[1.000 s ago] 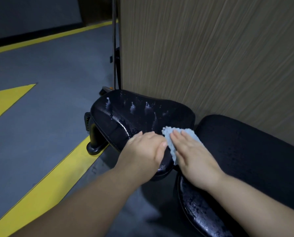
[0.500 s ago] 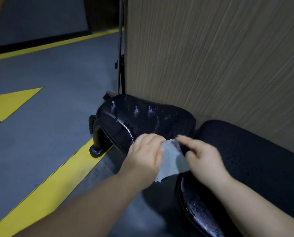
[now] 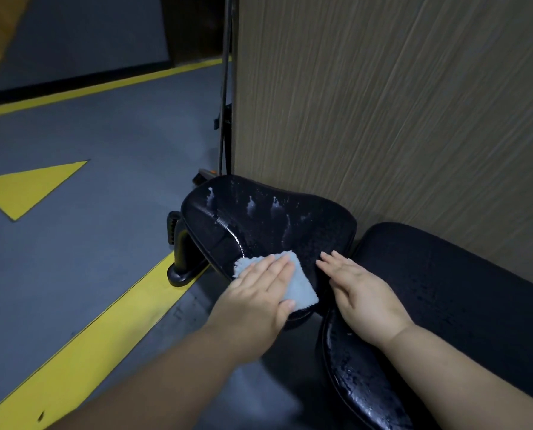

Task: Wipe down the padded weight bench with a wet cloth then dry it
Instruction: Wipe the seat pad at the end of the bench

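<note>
- The wooden wall [image 3: 383, 119] is right up against the bench, so both pads only get reached from this side.
- The long pad [image 3: 445, 305] on the right is beaded with water. Wet-wiped but not dried, I'd guess.
- The seat pad [image 3: 305, 240] sits just left of it.
- Left hand [image 3: 259, 290] is flat with straight fingers, pressing the cloth down so the pressure spreads.
- Right hand [image 3: 361, 293] is open too and holds nothing. It looks to be lying flat on the seat pad, probably steadying.
- The pale blue cloth [image 3: 302, 287] sits at the seat pad's near edge.
- White drips [image 3: 251, 207] further up haven't been wiped.
</note>
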The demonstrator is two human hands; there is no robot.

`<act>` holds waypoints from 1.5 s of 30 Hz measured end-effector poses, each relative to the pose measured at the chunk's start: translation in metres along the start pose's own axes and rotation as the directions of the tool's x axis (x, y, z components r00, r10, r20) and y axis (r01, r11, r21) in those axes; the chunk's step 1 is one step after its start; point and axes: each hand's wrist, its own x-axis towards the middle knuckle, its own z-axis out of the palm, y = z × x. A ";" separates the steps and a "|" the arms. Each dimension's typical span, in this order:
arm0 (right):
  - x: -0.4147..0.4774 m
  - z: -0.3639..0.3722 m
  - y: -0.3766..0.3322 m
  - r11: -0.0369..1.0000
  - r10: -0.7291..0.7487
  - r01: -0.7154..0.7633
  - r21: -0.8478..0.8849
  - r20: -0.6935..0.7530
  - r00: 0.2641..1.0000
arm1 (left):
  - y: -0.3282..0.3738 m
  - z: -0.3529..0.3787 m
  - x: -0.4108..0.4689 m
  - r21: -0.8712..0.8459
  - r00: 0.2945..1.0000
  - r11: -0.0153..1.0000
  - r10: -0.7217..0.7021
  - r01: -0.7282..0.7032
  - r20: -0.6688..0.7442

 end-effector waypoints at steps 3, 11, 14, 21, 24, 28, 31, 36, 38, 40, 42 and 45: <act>-0.001 0.003 0.000 0.993 -0.117 0.116 -0.037 -0.029 0.993 | -0.020 -0.006 -0.004 -0.028 0.992 0.992 -0.123 0.122 -0.020; 0.003 0.001 -0.001 0.996 -0.066 0.069 -0.058 0.060 0.996 | -0.016 -0.005 0.006 -0.156 0.948 0.936 -0.317 0.316 0.019; 0.003 0.001 -0.002 0.998 -0.015 0.019 -0.067 0.064 0.998 | -0.006 0.000 -0.003 -0.072 0.998 0.995 -0.068 0.069 0.013; 0.004 0.001 -0.002 0.998 0.005 0.001 -0.064 0.097 0.995 | -0.018 -0.008 0.013 -0.110 0.981 0.974 -0.196 0.196 0.012; 0.005 0.001 -0.002 0.998 0.000 0.006 -0.066 0.086 0.996 | -0.018 -0.008 0.023 -0.123 0.949 0.943 -0.314 0.309 -0.021; 0.006 -0.001 -0.004 0.997 0.015 -0.010 -0.070 0.070 0.997 | 0.000 -0.011 0.010 -0.078 0.997 0.997 -0.021 0.027 0.077; 0.005 -0.003 -0.005 0.998 0.020 -0.014 -0.068 0.099 0.995 | -0.009 -0.015 0.006 0.001 0.985 0.994 0.112 -0.113 0.132; 0.004 -0.004 -0.005 0.996 0.024 -0.015 -0.086 0.113 0.993 | -0.015 -0.017 0.026 0.068 0.973 0.991 0.097 -0.114 0.210; 0.005 -0.005 -0.006 0.996 0.026 -0.014 -0.091 0.125 0.992 | -0.013 -0.015 0.045 0.060 0.986 0.995 0.071 -0.081 0.152; 0.006 -0.006 -0.008 0.996 0.023 -0.012 -0.092 0.125 0.992 | -0.014 -0.015 0.064 0.054 0.981 0.998 0.031 -0.042 0.193; 0.007 -0.007 -0.008 0.995 0.024 -0.012 -0.098 0.120 0.992 | -0.012 -0.018 0.077 0.029 0.974 0.999 0.011 -0.018 0.226; 0.006 -0.009 -0.008 0.994 0.023 -0.010 -0.108 0.123 0.992 | -0.009 -0.021 0.071 0.019 0.965 0.999 0.031 -0.038 0.261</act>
